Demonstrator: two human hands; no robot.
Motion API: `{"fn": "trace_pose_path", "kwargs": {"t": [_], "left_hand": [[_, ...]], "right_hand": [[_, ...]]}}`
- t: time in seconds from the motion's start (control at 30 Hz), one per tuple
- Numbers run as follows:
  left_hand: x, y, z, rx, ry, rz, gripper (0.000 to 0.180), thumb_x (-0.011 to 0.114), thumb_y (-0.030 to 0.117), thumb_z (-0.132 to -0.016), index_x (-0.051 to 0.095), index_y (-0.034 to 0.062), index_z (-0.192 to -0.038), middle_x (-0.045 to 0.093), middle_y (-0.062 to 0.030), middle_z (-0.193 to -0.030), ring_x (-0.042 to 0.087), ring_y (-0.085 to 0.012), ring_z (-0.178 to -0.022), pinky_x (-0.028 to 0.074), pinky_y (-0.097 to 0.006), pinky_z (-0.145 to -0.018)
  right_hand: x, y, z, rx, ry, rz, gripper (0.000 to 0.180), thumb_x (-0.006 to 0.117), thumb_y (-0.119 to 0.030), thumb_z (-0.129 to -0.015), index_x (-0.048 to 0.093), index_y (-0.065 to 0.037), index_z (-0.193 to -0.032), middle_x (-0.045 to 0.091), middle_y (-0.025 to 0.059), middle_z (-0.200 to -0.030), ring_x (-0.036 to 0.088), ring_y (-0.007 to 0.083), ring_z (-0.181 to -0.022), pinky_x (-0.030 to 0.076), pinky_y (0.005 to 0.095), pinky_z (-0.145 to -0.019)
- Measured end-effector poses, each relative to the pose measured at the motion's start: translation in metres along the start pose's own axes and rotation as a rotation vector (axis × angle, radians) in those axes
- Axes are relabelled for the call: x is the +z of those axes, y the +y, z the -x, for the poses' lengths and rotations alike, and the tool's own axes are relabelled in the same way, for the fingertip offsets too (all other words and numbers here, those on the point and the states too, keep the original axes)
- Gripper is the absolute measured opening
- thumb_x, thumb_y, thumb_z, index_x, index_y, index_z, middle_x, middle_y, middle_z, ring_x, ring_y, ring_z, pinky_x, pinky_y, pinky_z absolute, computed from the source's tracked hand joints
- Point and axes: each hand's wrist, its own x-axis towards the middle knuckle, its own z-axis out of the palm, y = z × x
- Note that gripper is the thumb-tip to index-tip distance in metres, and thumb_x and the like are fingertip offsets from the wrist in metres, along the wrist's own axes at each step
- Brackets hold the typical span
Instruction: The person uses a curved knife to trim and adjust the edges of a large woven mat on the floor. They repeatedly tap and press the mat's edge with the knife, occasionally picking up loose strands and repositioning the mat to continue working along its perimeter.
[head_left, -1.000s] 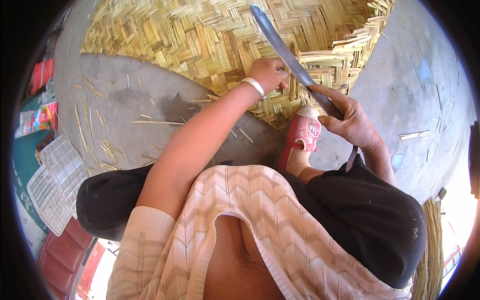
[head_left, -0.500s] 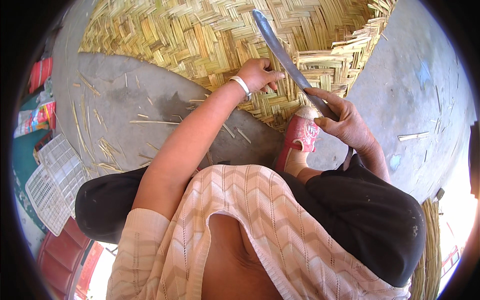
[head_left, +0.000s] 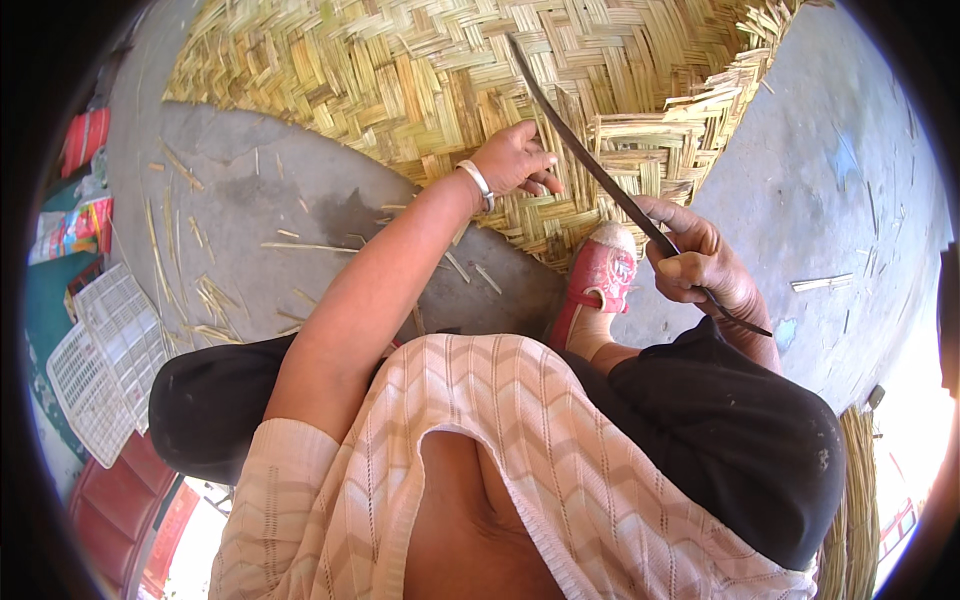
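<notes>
A long, thin, slightly curved metal blade (head_left: 584, 155) is gripped in my right hand (head_left: 690, 260), fingers and thumb wrapped around its lower part. The blade points up and left over a mat woven from flat straw-coloured strips (head_left: 420, 90), and its other end runs out past my wrist. My left hand (head_left: 515, 160), with a pale bracelet on the wrist, is over the mat's near edge. Its fingers are loosely bent and apart from the thumb, with nothing visible between them. My foot in a red shoe (head_left: 600, 270) is by the mat's near corner.
Loose strip scraps (head_left: 215, 300) lie scattered on the grey concrete floor (head_left: 330, 210). At the left are a white plastic lattice crate (head_left: 105, 350) and a dark red padded seat (head_left: 120, 500). A bundle of stalks (head_left: 850, 510) stands at the lower right.
My right hand has turned the blade so that its narrow edge shows, and has shifted slightly down and right. My left hand has moved a little left, its fingers spreading slightly.
</notes>
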Motion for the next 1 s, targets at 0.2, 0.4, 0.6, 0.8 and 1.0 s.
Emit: {"fn": "trace_pose_path", "kwargs": {"t": [0.2, 0.4, 0.6, 0.8, 1.0], "left_hand": [[-0.003, 0.01, -0.002, -0.089, -0.048, -0.19, 0.029, 0.065, 0.015, -0.092, 0.059, -0.0057, -0.111, 0.07, -0.0087, -0.089, 0.072, -0.0152, -0.071, 0.049, -0.024, -0.05], [0.01, 0.013, -0.003, 0.042, 0.06, -0.314, 0.02, 0.065, 0.015, -0.092, 0.068, -0.003, -0.101, 0.071, -0.0091, -0.086, 0.073, -0.0162, -0.071, 0.055, -0.025, -0.053], [0.015, 0.014, -0.01, 0.108, 0.101, -0.443, 0.028, 0.072, 0.021, -0.087, 0.058, 0.0015, -0.073, 0.069, -0.0103, -0.068, 0.068, -0.0137, -0.057, 0.05, -0.025, -0.046], [0.002, 0.01, -0.009, 0.076, 0.049, -0.376, 0.03, 0.074, 0.024, -0.086, 0.06, 0.0005, -0.076, 0.069, -0.009, -0.067, 0.068, -0.0144, -0.058, 0.052, -0.025, -0.047], [-0.016, 0.01, -0.02, 0.015, -0.179, -0.233, 0.034, 0.063, 0.014, -0.092, 0.057, -0.0099, -0.114, 0.071, -0.015, -0.085, 0.072, -0.0171, -0.069, 0.057, -0.028, -0.054]], "right_hand": [[0.007, 0.003, -0.003, 0.044, -0.007, 0.019, 0.064, 0.058, -0.004, -0.082, 0.042, -0.004, -0.144, 0.054, -0.0031, -0.072, 0.033, 0.0007, -0.047, 0.025, 0.0181, -0.043], [0.003, 0.007, -0.008, 0.052, 0.015, 0.036, 0.065, 0.059, -0.004, -0.082, 0.043, -0.006, -0.144, 0.053, -0.004, -0.072, 0.033, 0.0008, -0.048, 0.025, 0.018, -0.043], [0.014, 0.001, -0.023, 0.048, -0.015, 0.045, 0.065, 0.059, -0.004, -0.082, 0.043, -0.005, -0.144, 0.05, -0.0048, -0.07, 0.032, 0.001, -0.048, 0.023, 0.0182, -0.043], [0.034, -0.023, -0.038, 0.124, 0.057, 0.188, 0.066, 0.062, -0.003, -0.081, 0.043, -0.004, -0.144, 0.06, -0.0015, -0.086, 0.043, 0.0007, -0.061, 0.033, 0.0174, -0.052], [0.056, -0.048, -0.037, 0.096, 0.226, 0.365, 0.068, 0.064, 0.001, -0.077, 0.045, -0.002, -0.143, 0.06, 0.0018, -0.117, 0.053, 0.0061, -0.096, 0.044, 0.021, -0.083]]}}
